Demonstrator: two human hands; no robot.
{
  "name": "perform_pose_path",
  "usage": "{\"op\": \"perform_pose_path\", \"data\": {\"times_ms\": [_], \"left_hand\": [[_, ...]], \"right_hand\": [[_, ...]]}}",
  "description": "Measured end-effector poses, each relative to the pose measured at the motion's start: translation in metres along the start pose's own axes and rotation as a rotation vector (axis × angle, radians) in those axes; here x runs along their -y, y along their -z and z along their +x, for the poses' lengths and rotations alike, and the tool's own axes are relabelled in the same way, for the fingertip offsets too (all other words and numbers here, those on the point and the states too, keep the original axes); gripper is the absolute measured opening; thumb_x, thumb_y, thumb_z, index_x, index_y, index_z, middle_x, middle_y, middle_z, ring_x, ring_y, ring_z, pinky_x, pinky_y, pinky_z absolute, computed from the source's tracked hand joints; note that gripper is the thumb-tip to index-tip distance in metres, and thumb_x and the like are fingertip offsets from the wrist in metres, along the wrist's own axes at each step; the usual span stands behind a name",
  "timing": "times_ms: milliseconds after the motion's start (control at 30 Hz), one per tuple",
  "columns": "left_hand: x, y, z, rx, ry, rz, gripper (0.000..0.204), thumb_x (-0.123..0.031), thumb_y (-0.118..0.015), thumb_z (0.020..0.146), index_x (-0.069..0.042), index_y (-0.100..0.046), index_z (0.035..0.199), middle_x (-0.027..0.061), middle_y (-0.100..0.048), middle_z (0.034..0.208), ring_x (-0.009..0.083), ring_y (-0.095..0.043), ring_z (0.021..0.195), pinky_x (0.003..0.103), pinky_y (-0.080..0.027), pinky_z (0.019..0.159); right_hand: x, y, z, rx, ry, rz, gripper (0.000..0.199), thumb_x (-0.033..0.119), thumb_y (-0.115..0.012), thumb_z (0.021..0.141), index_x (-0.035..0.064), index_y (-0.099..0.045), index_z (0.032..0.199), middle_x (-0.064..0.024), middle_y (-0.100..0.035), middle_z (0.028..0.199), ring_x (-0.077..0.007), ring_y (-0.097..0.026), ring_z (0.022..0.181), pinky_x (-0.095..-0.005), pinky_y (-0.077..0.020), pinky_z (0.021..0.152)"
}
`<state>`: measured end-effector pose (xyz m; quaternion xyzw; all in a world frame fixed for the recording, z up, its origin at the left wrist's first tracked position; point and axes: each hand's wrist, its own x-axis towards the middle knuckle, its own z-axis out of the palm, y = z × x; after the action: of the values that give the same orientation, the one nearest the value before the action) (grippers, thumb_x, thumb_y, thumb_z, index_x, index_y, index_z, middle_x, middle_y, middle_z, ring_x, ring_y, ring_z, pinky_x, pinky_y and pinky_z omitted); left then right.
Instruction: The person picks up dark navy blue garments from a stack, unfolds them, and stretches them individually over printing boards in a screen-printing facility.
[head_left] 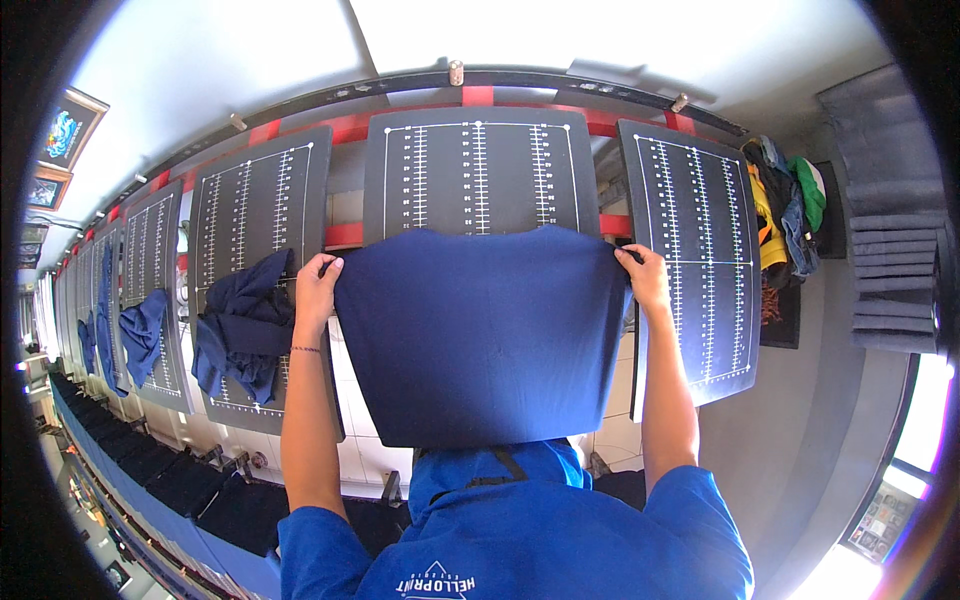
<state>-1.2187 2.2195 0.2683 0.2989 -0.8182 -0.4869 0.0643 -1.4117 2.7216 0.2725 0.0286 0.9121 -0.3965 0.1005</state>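
A navy T-shirt [485, 340] is spread over the near part of a dark printing board [480, 170] with white ruler lines. My left hand [318, 280] pinches its upper left corner, just off the board's left side. At the opposite corner, my right hand [645, 272] pinches the cloth beside the neighbouring board [700, 250]. Between both hands the fabric is stretched fairly flat, and the far half of the board shows beyond its edge.
On the left board [245, 190] lies a crumpled navy garment [243, 330]. More ruled boards, some with navy cloth [145, 330], run away to the left. A red frame [345, 234] shows between boards. Coloured clothes [785, 210] sit at the far right, near stacked grey folds [893, 270].
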Motion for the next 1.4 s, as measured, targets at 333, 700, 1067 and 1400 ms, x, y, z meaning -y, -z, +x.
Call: {"op": "perform_pose_path", "data": {"times_ms": [333, 700, 1067, 1400], "left_hand": [[0.001, -0.002, 0.018, -0.025, -0.040, 0.025, 0.020, -0.017, -0.065, 0.094, 0.003, -0.067, 0.094, 0.0051, -0.066, 0.077, 0.0100, -0.057, 0.073, 0.029, -0.047, 0.069], [0.007, -0.008, 0.025, -0.070, -0.066, 0.256, 0.022, -0.020, -0.068, 0.090, 0.001, -0.068, 0.095, 0.0182, -0.069, 0.081, 0.0275, -0.066, 0.074, 0.038, -0.050, 0.072], [-0.078, -0.082, -0.027, 0.003, -0.674, 0.652, 0.044, -0.031, -0.067, 0.088, -0.012, -0.060, 0.127, 0.0195, -0.042, 0.147, 0.0431, -0.040, 0.133, 0.053, -0.035, 0.107], [0.132, -0.046, -0.160, 0.415, 0.596, -0.726, 0.093, -0.072, -0.019, 0.097, 0.003, -0.031, 0.151, 0.0175, -0.039, 0.153, 0.0278, -0.040, 0.139, 0.039, -0.031, 0.115]], "right_hand": [[0.001, -0.009, 0.021, -0.055, 0.054, -0.063, 0.032, 0.031, -0.073, 0.084, 0.0032, -0.074, 0.100, -0.0166, -0.072, 0.084, -0.0250, -0.070, 0.077, -0.0352, -0.0521, 0.073], [0.008, -0.017, 0.022, -0.110, 0.050, -0.209, 0.033, 0.036, -0.072, 0.085, 0.0070, -0.075, 0.100, -0.0191, -0.072, 0.091, -0.0355, -0.071, 0.086, -0.0407, -0.0535, 0.078], [0.089, -0.057, -0.026, -0.121, 0.763, -0.452, 0.052, 0.028, -0.071, 0.086, 0.0124, -0.056, 0.134, -0.0184, -0.051, 0.140, -0.0372, -0.049, 0.130, -0.0497, -0.0393, 0.108], [-0.107, -0.052, -0.128, 0.447, -0.352, 0.786, 0.091, 0.074, -0.013, 0.096, 0.0044, -0.034, 0.152, -0.0158, -0.039, 0.153, -0.0279, -0.033, 0.143, -0.0409, -0.0248, 0.118]]}}
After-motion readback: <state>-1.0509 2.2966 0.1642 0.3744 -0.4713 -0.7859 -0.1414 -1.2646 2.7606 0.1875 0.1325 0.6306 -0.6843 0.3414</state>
